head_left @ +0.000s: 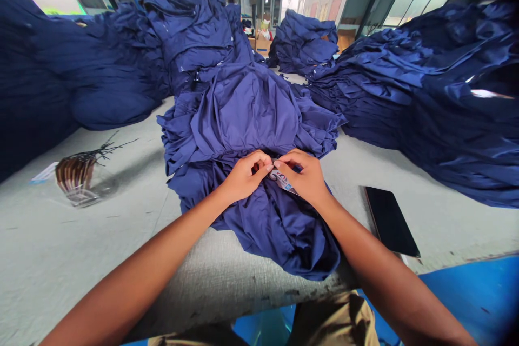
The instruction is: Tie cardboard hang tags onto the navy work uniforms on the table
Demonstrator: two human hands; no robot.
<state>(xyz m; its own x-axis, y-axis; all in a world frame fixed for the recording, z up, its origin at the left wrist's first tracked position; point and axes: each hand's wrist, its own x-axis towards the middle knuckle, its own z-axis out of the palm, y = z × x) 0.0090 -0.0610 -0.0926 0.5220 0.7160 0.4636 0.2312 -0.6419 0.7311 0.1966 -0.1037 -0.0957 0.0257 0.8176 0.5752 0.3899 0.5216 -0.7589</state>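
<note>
Head view: two hands meet over a paper tag on a navy garment at the near edge of a table.

The left hand (243, 175) is curled narrow, thumb and forefinger pinched at the tag's upper end; the right hand (307, 177) is likewise closed, fingers covering most of the paper tag (283, 181), which lies between both hands; the tag sits on the navy garment (275, 227), which is crumpled on the grey table (60, 248) and hangs a little over its front edge; just behind it rises a pile of the same garments (247, 108); a dark phone (391, 220) lies flat to the right, well apart; a bundle of stringed tags (77, 174) lies to the left; tall navy stacks (425, 92) ring the table.
</note>
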